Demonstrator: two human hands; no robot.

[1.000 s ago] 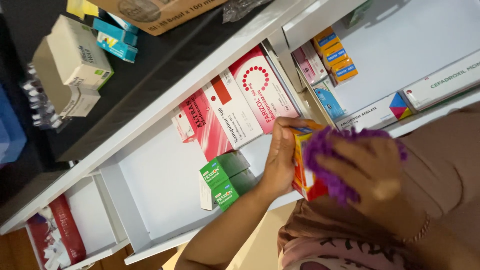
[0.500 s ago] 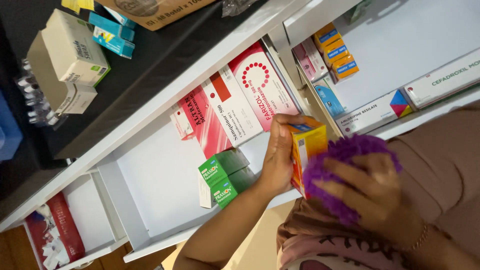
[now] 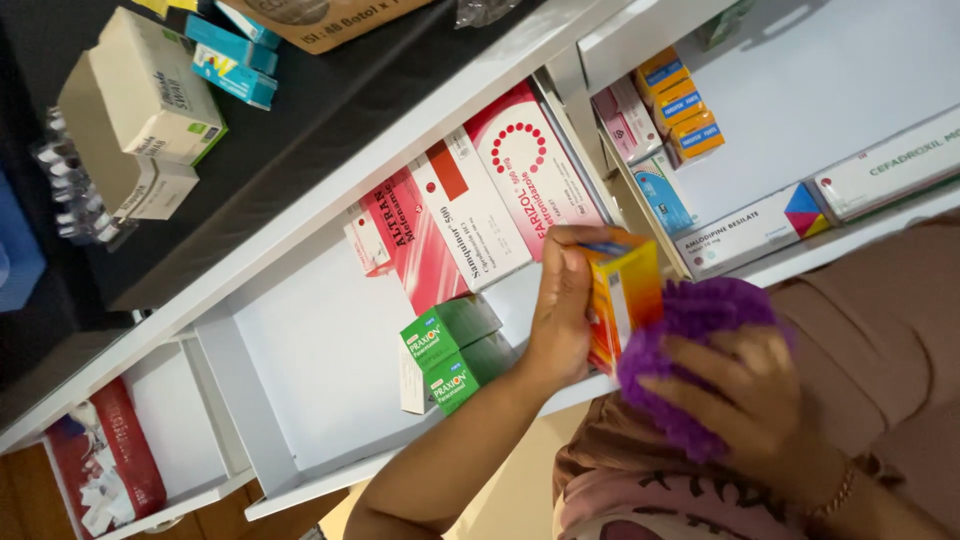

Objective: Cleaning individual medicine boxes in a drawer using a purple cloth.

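Note:
My left hand point(image 3: 563, 310) grips a small orange and yellow box point(image 3: 622, 295) with a blue top, held in front of a white shelf point(image 3: 330, 350). My right hand point(image 3: 745, 385) presses a fluffy purple duster point(image 3: 685, 330) against the box's right side. Behind the box stand a pink-and-white box with red dots point(image 3: 530, 170), a white box with a red patch point(image 3: 470, 215) and a red box point(image 3: 405, 245). Two green boxes point(image 3: 455, 350) lie stacked just left of my left wrist.
The compartment to the right holds small orange boxes point(image 3: 680, 105), pink boxes point(image 3: 622, 120), a blue box point(image 3: 660, 195) and long white boxes point(image 3: 750, 230). On the dark top sit beige boxes point(image 3: 150, 95), teal boxes point(image 3: 230, 60) and a cardboard carton point(image 3: 310, 15). A red pack point(image 3: 105, 460) fills the lower-left compartment.
The box has tilted and risen slightly in my left hand. The purple duster slid from the box's upper face down to its right side.

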